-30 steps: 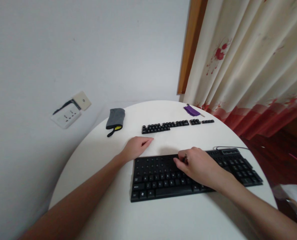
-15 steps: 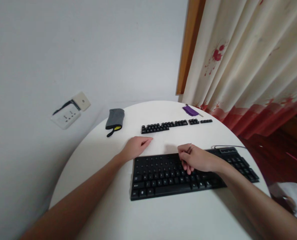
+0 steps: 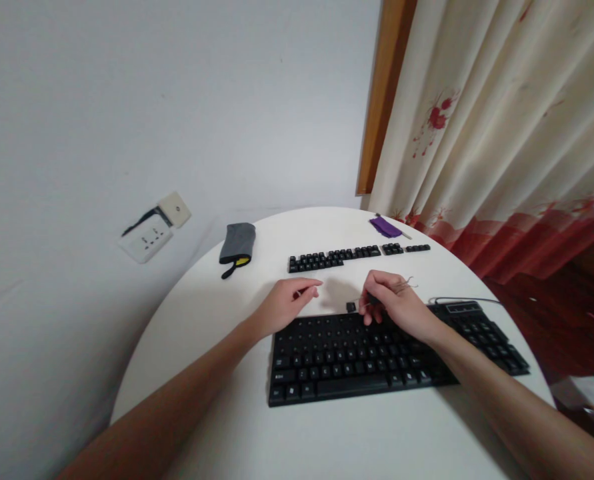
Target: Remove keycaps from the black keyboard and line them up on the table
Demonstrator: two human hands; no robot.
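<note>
A round white table (image 3: 257,437) carries a black keyboard (image 3: 357,367), with a line of loose keycaps (image 3: 309,261) behind it. The left hand (image 3: 281,305) (thumb and fingers slightly parted) is beside the rear left corner; the right hand (image 3: 397,303), above the rear edge, grips a wire keycap puller (image 3: 373,299), a single keycap (image 3: 351,307) at its wire ends.
</note>
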